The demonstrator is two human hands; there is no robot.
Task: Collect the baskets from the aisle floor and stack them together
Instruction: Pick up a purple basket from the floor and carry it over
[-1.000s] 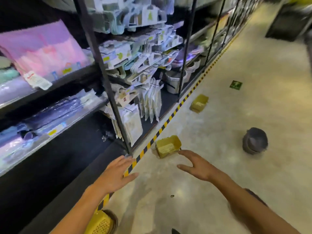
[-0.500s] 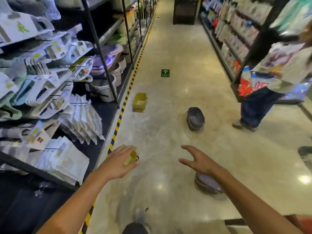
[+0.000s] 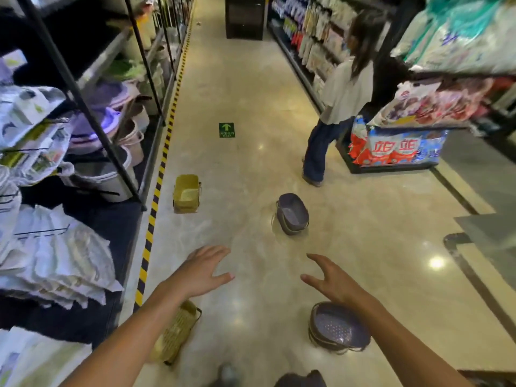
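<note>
Down the middle of the aisle, four baskets sit apart on the polished floor: a yellow basket (image 3: pixel 186 193) by the striped floor tape (image 3: pixel 156 191), a purple basket (image 3: pixel 292 213) further right, and nearer the person a second yellow one (image 3: pixel 176 332) under the left forearm and a second purple one (image 3: pixel 337 326) beneath the right wrist. Both hands are out in front, the left hand (image 3: pixel 203 270) and right hand (image 3: pixel 331 280) spread wide and holding nothing. I'd start with the two nearest baskets (both within easy reach), taking each by its rim and nesting like with like, since the shapes look different. As for writing, a green floor sticker (image 3: pixel 226 130) carries a white arrow with small text beneath, too small to read; bold characters on the packs at the shelf end (image 3: pixel 396 148) are blurred too.
</note>
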